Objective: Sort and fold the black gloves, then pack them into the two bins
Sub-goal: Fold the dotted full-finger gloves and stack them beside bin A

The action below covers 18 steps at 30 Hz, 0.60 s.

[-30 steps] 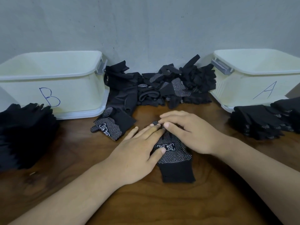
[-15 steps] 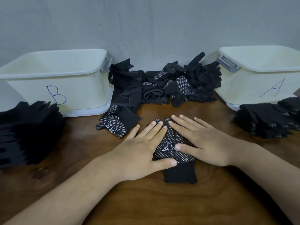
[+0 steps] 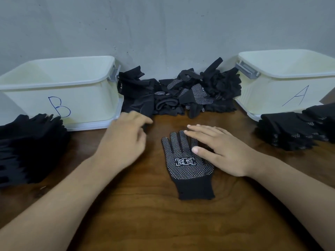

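Two hands are over the wooden table (image 3: 163,223). We note the right hand (image 3: 223,151), right of centre, lying flat with fingers straight. Its fingertips and thumb rest on the finger end of a dotted glove (image 3: 188,171), and it grips nothing. That glove lies flat at centre frame, dotted side up, with a white printed mark on the palm, its fingers pointing toward the top of the frame and its cuff toward the bottom. The left hand (image 3: 125,142), left of centre, is motion-blurred, its fingers slightly bent at the near edge of the loose pile of gloves (image 3: 190,95). Some black fabric shows under its fingertips, but we cannot tell whether it grips anything. The pile sits against the grey wall (image 3: 163,24) at upper centre, between bin B (image 3: 81,98) at upper left and bin A (image 3: 272,95) at upper right. We log a left stack (image 3: 27,147) of black gloves at the left edge, just in front of bin B, and a right stack (image 3: 293,131) at the right edge, in front of bin A.
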{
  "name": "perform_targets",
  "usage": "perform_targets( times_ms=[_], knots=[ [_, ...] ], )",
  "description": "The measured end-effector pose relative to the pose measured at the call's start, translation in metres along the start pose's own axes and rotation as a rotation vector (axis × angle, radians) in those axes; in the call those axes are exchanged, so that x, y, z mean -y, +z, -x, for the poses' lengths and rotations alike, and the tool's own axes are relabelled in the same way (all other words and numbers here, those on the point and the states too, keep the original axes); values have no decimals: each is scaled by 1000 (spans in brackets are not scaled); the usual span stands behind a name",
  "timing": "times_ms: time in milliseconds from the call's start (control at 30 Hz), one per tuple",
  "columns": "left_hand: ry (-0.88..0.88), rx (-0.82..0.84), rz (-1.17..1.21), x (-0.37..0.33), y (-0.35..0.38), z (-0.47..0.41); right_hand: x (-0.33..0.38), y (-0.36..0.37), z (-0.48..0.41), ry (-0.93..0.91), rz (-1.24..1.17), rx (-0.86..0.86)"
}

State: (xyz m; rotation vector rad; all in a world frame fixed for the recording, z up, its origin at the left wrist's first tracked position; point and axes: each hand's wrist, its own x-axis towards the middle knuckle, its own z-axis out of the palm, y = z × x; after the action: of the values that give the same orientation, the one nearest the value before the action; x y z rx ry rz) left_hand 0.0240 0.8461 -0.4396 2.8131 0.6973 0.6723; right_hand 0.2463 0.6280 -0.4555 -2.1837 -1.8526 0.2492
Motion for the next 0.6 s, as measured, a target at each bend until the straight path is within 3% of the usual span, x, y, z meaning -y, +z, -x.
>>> perform_targets(
  times_ms=[100, 200, 333, 600],
  knots=[
    [-233, 0, 33, 20, -9, -5, -3, 4, -1, -19, 7, -30],
    [-351, 127, 55, 28, -10, -7, -4, 5, -1, -14, 5, -39],
    [-388, 202, -17, 28, -9, -5, -3, 5, -1, -9, 7, -35],
    [-420, 59, 132, 24, -15, -5, -5, 7, -1, -13, 6, -51]
  ],
)
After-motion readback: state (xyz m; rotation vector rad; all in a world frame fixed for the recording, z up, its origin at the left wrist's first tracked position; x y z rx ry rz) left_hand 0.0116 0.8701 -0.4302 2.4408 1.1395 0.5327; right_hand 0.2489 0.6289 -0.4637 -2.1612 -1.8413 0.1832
